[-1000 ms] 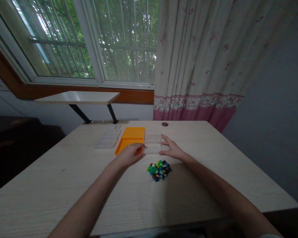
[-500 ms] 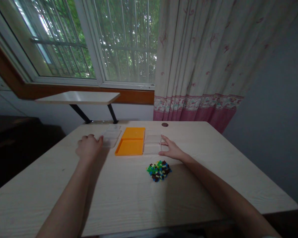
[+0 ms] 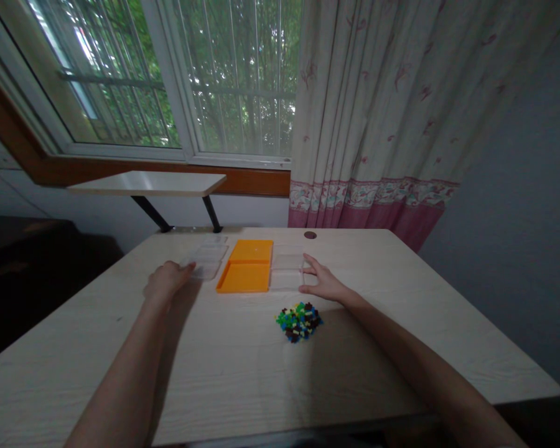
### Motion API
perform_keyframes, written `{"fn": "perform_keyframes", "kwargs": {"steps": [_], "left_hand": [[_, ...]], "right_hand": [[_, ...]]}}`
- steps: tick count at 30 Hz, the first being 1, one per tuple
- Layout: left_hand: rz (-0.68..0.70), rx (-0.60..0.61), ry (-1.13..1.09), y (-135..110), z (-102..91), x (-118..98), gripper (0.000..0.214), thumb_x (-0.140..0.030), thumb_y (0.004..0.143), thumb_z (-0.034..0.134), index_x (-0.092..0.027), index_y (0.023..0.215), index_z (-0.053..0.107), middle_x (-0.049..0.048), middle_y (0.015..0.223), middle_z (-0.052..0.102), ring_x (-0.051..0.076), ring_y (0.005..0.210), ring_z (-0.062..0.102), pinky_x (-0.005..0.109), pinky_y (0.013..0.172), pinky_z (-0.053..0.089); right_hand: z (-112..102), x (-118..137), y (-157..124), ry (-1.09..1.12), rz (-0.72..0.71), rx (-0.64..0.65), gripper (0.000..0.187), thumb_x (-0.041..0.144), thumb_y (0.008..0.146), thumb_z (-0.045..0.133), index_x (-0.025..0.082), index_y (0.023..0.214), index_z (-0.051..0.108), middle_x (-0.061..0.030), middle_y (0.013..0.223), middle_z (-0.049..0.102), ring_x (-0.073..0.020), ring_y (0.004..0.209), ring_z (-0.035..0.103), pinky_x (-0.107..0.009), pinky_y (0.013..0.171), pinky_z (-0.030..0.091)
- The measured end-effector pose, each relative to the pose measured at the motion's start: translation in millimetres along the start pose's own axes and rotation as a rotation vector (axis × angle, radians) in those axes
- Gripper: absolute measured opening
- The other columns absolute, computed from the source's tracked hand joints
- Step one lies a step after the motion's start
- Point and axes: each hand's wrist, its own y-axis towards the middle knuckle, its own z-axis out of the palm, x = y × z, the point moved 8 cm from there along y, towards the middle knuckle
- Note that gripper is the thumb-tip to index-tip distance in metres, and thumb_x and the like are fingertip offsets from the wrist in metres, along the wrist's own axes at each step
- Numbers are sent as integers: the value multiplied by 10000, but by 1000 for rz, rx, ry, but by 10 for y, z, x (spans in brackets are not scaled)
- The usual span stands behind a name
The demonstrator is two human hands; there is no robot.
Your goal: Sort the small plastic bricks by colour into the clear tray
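Note:
My left hand is at the left end of the clear plastic boxes, with a digit reaching out to their near left edge. Its other fingers are bent and partly hidden, and no grip shows. On the other side, my right hand has thumb and fingers spread at the right end of the clear compartments, touching or nearly touching them. Between the two clear sets lies an orange plastic tray in two sections. A small heap of coloured building bricks lies in front of the right compartments.
Everything rests on a pale wooden table. A raised white shelf on black legs stands at the back left. A round cable-hole cover sits near the back edge, below the curtain.
My left hand has turned slightly and its digit has shifted a little right and down against the clear boxes. My right hand, the tray and the bricks look unmoved.

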Motion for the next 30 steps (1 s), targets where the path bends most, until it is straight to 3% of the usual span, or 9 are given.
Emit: {"fn": "perform_keyframes", "kwargs": {"steps": [4,8,10,12,15,20,24,27,30], "left_hand": [[-147,-36,-175,25,-89,144,497,-465,698,566,-59,973,478,164,925,582,324,911,539,366,689,447],[-159,-101,-568,-41,-189,22,508,-336,684,629,-127,1090,408,49,785,569,186,676,582,254,540,454],[-99,-73,-865,-124,-201,-185,502,-240,691,619,-178,1134,389,19,788,557,129,609,582,215,517,454],[-5,82,-1159,-262,-148,-528,468,-179,662,626,-205,1094,448,17,825,560,116,626,597,213,544,470],[135,318,-1337,-594,-58,-1130,446,-165,611,666,-195,1023,500,16,836,567,118,642,598,207,543,478],[300,561,-1441,-1154,161,-1949,491,-227,601,705,-219,1027,462,-10,855,557,113,664,604,220,589,489],[390,623,-1459,-1348,324,-2227,522,-273,607,718,-234,1044,435,-15,889,534,123,705,609,249,641,494],[438,668,-1490,-1434,418,-2271,567,-283,588,740,-227,1061,433,15,961,528,146,790,598,276,698,489],[492,712,-1557,-1550,481,-2269,709,-270,526,782,-231,1127,407,62,1083,512,193,938,559,304,786,465]], "right_hand": [[-15,1,-12,69,20,-5,919,398,669,689,214,1379,136,-145,1161,548,-239,1082,514,-440,930,360],[-106,-50,-1,129,40,-52,831,393,733,621,184,1370,130,-159,1165,537,-189,1001,530,-408,902,388],[-202,-71,14,143,43,-108,763,377,757,588,182,1357,159,-160,1184,512,-169,948,531,-394,871,409],[-306,-52,19,151,45,-165,668,358,776,559,193,1331,226,-152,1193,492,-156,893,531,-379,823,436],[-393,144,-17,130,-6,-188,564,337,768,566,216,1270,340,-127,1207,470,-158,902,522,-366,798,448],[-355,678,-178,74,-152,-149,851,326,615,732,256,1326,269,-115,1334,348,-213,1078,464,-380,880,417],[-422,830,-280,28,-198,-270,856,343,606,738,239,1328,289,-112,1329,357,-230,1137,424,-382,935,385],[-476,726,-320,35,-152,-353,772,355,592,742,221,1268,395,-106,1259,447,-234,1109,453,-377,922,394],[-403,548,-333,197,-57,-340,669,381,620,713,195,1209,456,-99,1149,539,-216,1020,523,-369,880,422]]}}
